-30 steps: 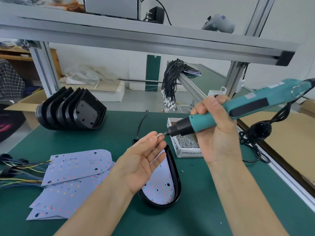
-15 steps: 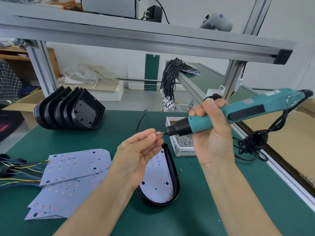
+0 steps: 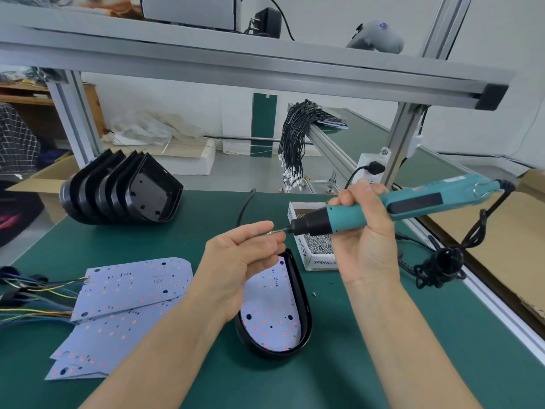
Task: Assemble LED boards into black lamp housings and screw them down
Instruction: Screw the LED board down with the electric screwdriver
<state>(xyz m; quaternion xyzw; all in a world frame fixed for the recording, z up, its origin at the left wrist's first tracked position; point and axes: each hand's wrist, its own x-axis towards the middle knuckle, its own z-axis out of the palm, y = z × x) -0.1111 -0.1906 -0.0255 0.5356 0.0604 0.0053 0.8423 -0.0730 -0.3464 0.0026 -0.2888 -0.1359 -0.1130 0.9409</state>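
Right hand [image 3: 367,231] grip wrapped round the teal electric screwdriver [image 3: 383,206], fingers curled over the barrel; long axis near horizontal, bit end pointing left, cord end up and to the right; left hand [image 3: 241,255] palm up, thumb and fingertips pinching a small screw [image 3: 270,231] right at the bit tip; both held in the air above the counter [image 3: 368,349].

Black lamp housing [image 3: 305,314] lies flat on the counter under the left hand, long axis running away from the viewer, rounded end nearest; LED board [image 3: 269,314] seated inside it. Box of screws [image 3: 312,249] just right of the housing's far end; loose LED boards [image 3: 132,287] fanned out to the left, wires trailing off the left edge; stack of empty housings [image 3: 124,191] at far left of the counter.

Versus a second ago: left fingers have curled in from a flatter open palm to a pinch; screwdriver tilt is a bit shallower; housing hasn't moved.
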